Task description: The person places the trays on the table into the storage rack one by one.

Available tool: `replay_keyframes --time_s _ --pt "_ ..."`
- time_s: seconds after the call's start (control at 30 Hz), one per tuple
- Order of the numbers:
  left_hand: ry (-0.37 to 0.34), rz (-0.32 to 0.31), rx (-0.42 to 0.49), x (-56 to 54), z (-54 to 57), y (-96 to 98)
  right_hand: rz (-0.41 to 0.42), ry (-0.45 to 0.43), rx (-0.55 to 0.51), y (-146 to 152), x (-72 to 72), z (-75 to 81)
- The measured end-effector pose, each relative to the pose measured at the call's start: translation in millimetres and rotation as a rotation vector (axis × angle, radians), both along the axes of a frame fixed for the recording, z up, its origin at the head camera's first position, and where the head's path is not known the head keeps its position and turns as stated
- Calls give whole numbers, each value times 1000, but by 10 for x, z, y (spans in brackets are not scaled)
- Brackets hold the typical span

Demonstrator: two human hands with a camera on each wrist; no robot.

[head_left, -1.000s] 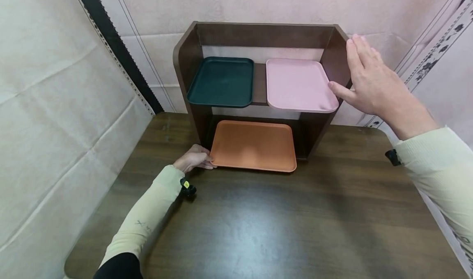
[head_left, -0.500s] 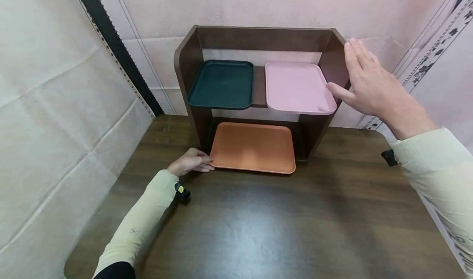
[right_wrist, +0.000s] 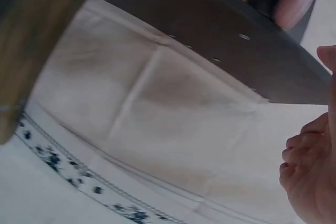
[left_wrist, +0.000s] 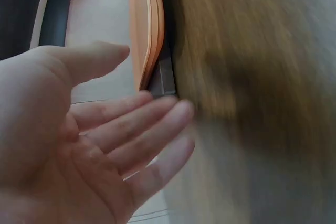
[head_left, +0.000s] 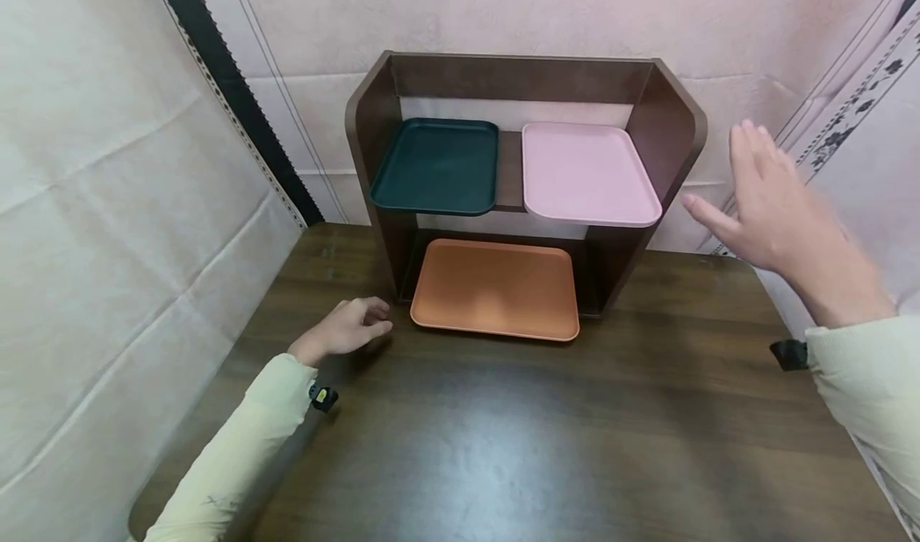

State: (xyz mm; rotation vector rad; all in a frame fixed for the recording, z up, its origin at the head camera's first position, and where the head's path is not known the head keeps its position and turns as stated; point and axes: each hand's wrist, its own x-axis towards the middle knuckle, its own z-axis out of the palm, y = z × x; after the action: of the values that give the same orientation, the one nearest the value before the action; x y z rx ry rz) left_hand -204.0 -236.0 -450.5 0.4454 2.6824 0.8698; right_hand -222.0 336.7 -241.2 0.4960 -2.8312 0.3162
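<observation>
In the head view, a dark brown two-tier shelf (head_left: 525,75) stands at the back of the table. Its upper tier bears a dark green tray (head_left: 438,167) on the left and a pink tray (head_left: 589,175) on the right. An orange-brown tray (head_left: 496,290) lies on the lower tier, its front edge jutting out. My left hand (head_left: 346,328) is just left of that tray, apart from it, holding nothing; the left wrist view shows its fingers (left_wrist: 152,140) loosely bent. To the right of the shelf my right hand (head_left: 779,207) is raised with straight fingers, touching nothing.
The shelf stands on a brown wood-grain table (head_left: 503,430). Pale cloth (head_left: 539,7) hangs behind and at both sides, with a dark strip (head_left: 237,95) at the left and a floral border (head_left: 851,119) at the right.
My left hand has let go of the orange-brown tray's left corner and moved left. My right hand has moved away from the shelf's right side, to the right and slightly down.
</observation>
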Motion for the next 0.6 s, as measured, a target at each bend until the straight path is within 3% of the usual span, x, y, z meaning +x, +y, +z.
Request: replay_keyframes --time_s 0.3,0.43,0.6 --pt "169 6 -265 230 25 -120 -14 -67 68 131 104 -776" --pt "246 49 -343 245 -41 -164 -15 -73 76 150 143 -1094" --pt "273 102 -367 227 -138 -206 -21 -94 86 154 191 -1430"
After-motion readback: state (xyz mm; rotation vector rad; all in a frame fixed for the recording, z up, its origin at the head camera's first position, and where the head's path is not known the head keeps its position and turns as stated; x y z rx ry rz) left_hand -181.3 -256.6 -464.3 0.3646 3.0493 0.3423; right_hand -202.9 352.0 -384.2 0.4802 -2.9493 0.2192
